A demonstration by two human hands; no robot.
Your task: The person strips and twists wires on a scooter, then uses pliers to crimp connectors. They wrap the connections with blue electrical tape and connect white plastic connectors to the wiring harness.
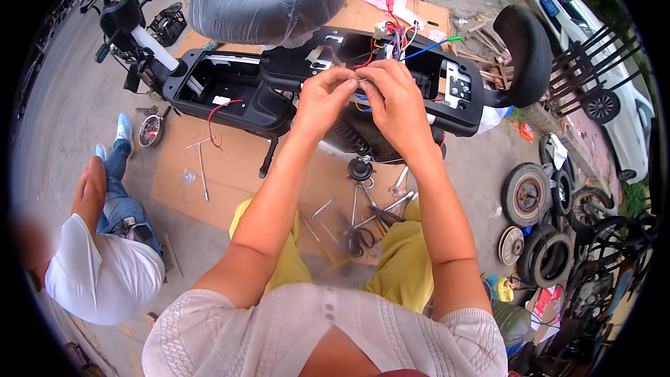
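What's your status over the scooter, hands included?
Left hand and right hand pinching a thin strand. Coloured wires sticking up just beyond. Nothing visibly blocking.

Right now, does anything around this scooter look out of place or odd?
At left, a red wire hangs loose over the side of the scooter's black body, its lower end seemingly unattached. Tools also lie scattered on the cardboard below. I see no clear spill or damage.
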